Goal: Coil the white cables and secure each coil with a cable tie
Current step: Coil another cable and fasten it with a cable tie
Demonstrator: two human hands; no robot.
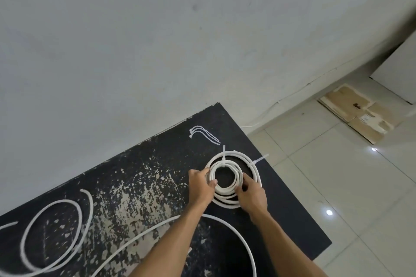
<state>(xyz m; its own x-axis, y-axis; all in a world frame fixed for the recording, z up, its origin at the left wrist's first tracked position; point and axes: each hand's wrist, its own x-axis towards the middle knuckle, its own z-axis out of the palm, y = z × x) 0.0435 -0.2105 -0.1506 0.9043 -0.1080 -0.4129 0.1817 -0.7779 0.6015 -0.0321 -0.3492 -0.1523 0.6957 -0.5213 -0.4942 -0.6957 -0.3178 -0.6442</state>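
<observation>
Two white cable coils lie stacked near the right side of the black table. The smaller tied coil sits on a wider tied coil, and a cable tie tail sticks up from each. My left hand grips the small coil's left side, thumb hooked inside the ring. My right hand holds the coil's lower right edge with curled fingers. Three spare cable ties lie just beyond the coils. A loose white cable loops at the left, and another long cable arcs under my forearms.
The table is worn and scratched, its right edge close beside the coils. A grey wall stands behind it. Tiled floor lies to the right, with flattened cardboard boxes against the wall.
</observation>
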